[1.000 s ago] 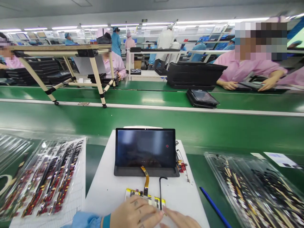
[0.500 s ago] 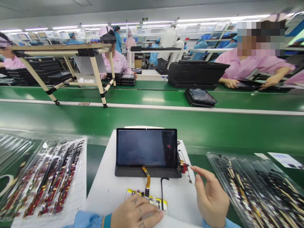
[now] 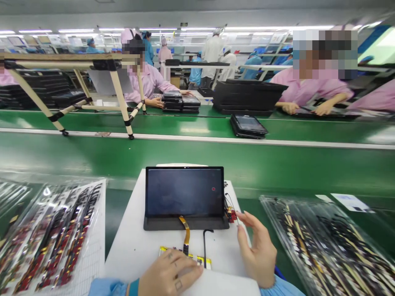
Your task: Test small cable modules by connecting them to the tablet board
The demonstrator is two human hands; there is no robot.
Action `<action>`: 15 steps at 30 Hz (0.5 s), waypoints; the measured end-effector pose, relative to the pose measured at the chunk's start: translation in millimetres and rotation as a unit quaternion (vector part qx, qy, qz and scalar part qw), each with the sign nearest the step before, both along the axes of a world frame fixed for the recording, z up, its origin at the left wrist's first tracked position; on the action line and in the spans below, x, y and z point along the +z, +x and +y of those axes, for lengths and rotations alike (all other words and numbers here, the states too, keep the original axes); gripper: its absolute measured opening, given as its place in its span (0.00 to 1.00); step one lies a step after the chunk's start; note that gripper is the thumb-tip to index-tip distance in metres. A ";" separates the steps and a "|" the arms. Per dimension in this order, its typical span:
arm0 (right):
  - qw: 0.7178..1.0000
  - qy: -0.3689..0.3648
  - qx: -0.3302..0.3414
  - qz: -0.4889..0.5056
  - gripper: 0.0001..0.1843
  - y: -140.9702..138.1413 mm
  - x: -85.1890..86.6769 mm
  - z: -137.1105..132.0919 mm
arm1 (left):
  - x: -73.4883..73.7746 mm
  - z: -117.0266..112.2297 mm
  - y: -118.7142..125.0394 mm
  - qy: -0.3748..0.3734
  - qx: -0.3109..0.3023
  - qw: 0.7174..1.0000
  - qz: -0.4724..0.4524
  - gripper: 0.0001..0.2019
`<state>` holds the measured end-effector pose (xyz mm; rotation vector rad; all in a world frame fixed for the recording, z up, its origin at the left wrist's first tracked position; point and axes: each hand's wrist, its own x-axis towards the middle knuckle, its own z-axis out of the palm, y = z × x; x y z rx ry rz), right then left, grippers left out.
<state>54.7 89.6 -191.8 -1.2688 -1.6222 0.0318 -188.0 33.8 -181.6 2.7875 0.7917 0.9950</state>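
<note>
Across a long factory floor, co-workers (image 3: 151,84) in pink smocks sit beyond a green conveyor (image 3: 197,154), with dark tablets (image 3: 181,102) stacked at their stations. On the near side, a white counter (image 3: 129,234) runs up to the belt, with clear trays (image 3: 324,242) of flex strips lying to either side. A tablet (image 3: 184,192) lies face up on a dark case near the counter's far edge, and an amber ribbon cable (image 3: 185,230) leads from its lower edge to a yellow-edged board (image 3: 185,251) near the front edge. The left hand (image 3: 169,273) lies over that board, its fingers (image 3: 188,269) flat and not visibly gripping. The right hand (image 3: 257,250) hovers open, its fingers (image 3: 243,220) curved just beside a small red connector (image 3: 231,214) at the tablet's right edge. A careless shift of either hand could crease the ribbon or snag the thin wires (image 3: 230,201) there.
</note>
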 end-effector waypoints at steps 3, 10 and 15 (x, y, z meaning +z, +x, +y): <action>1.000 0.010 0.009 -0.028 0.21 -5.7 5.1 2.0 | 2.8 2.9 -0.1 0.022 -0.001 1.000 -0.006 0.20; 0.991 -0.001 0.046 -0.122 0.22 -16.4 27.3 29.9 | -1.0 9.1 -0.5 0.072 -0.014 0.997 -0.029 0.18; 0.979 0.017 0.059 -0.194 0.25 -27.0 41.2 60.5 | -12.2 8.7 -5.6 0.091 -0.011 0.996 -0.005 0.12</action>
